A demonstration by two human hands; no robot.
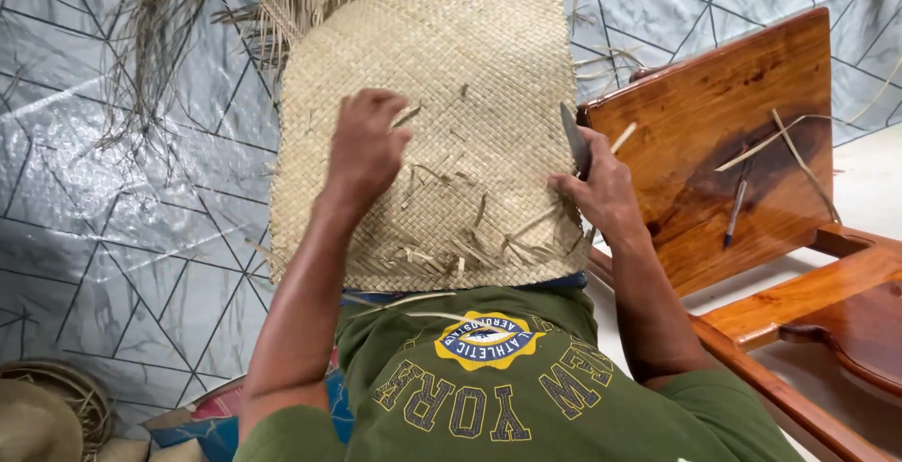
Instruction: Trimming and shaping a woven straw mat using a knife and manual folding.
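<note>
A woven straw mat (470,67) lies across my lap, with loose strip ends sticking out of its near part. My left hand (365,147) rests on the mat's middle, fingers curled and pinching a loose strip end (406,116). At the mat's right edge my right hand (601,189) grips a small knife (575,138), blade pointing up. Frayed unwoven strips fringe the mat's far edge.
A polished wooden board (714,133) stands to the right with a pen (735,210) and a few straw strips on it. More wooden furniture parts (827,321) lie at the lower right. Loose straw (150,39) lies on the patterned floor covering; woven baskets (47,415) sit at the bottom left.
</note>
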